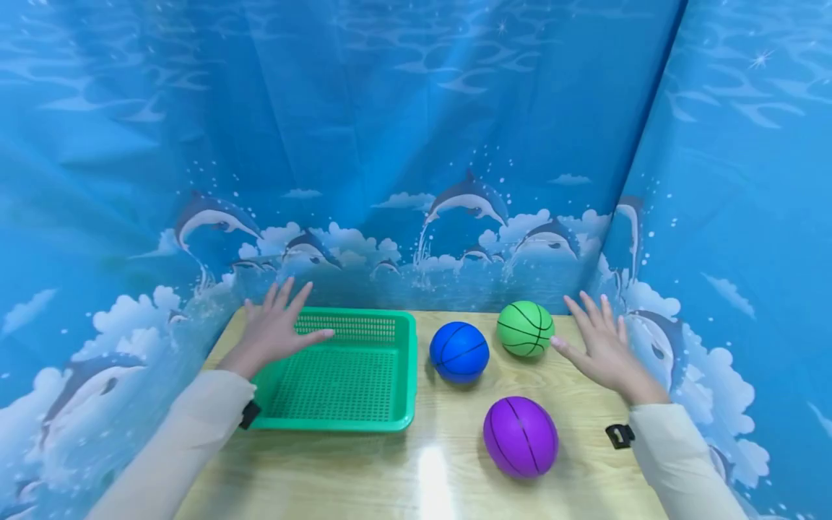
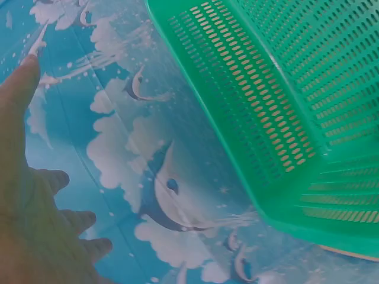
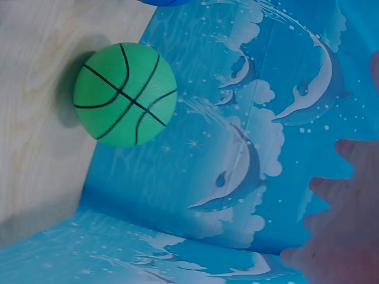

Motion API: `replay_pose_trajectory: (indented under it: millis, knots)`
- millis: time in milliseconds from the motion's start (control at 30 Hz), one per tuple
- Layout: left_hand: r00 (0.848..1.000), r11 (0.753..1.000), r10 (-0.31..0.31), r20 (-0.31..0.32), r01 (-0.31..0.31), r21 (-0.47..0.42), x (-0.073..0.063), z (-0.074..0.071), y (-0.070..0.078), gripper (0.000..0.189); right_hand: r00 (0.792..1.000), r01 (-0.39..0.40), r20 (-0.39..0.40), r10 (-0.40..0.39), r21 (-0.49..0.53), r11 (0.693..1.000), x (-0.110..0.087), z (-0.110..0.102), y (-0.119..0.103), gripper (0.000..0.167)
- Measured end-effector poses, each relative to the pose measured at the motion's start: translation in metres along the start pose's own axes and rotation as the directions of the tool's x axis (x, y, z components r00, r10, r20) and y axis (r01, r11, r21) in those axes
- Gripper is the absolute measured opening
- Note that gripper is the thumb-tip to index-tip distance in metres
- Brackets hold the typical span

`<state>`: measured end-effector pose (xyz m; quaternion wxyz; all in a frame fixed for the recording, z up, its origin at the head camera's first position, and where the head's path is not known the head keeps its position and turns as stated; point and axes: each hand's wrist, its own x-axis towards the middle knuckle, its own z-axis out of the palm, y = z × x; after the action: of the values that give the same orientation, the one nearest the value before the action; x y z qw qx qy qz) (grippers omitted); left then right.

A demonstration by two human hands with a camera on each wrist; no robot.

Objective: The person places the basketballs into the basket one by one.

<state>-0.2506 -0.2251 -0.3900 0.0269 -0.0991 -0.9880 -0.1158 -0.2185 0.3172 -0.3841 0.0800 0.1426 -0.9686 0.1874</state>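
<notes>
My left hand (image 1: 271, 330) hovers over the left end of a green plastic basket (image 1: 408, 375), fingers spread and holding nothing. In the left wrist view the same hand (image 2: 35, 207) shows beside the basket's perforated wall (image 2: 254, 89). Over on the right, my right hand (image 1: 604, 350) is raised with its fingers apart, close to a green ball (image 1: 525, 328) with black basketball lines. A blue ball (image 1: 459, 352) sits between that ball and the basket. Nearer to me lies a purple ball (image 1: 521, 437). The right wrist view has the green ball (image 3: 125, 94) left of the spread fingers.
Everything stands on a light wooden table (image 1: 325, 477). A blue curtain (image 1: 364, 144) printed with dolphins and clouds closes off the back and both sides, right at the table's edges. Each wrist wears a black strap (image 1: 620, 436).
</notes>
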Motion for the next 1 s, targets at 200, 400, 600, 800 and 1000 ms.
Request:
replay_pose_trajectory:
  millis: [200,400,600,800,1000]
  knots:
    - [1.0,0.996,-0.001,-0.009,0.0,-0.094,-0.018,0.01,-0.019,0.109,1.0,0.0,0.015,-0.001,0.063,0.998,-0.01,0.014,0.008,0.079]
    - [1.0,0.988,-0.025,-0.009,0.023,-0.155,-0.03,0.022,-0.041,0.11,1.0,0.0,0.02,-0.003,0.109,0.994,-0.019,0.031,0.014,0.078]
    - [0.999,0.977,-0.042,-0.013,0.038,-0.208,-0.041,0.039,-0.067,0.107,0.999,-0.001,0.037,-0.005,0.156,0.988,-0.03,0.054,0.019,0.078]
    - [0.997,0.963,-0.036,-0.075,0.014,-0.269,-0.052,0.061,-0.093,0.102,0.994,-0.047,0.107,0.02,0.254,0.966,-0.045,0.079,0.02,0.078]
    - [0.996,0.944,-0.065,-0.054,0.044,-0.326,-0.067,0.073,-0.109,0.098,0.977,-0.127,0.206,0.054,0.362,0.923,-0.064,0.105,0.024,0.081]
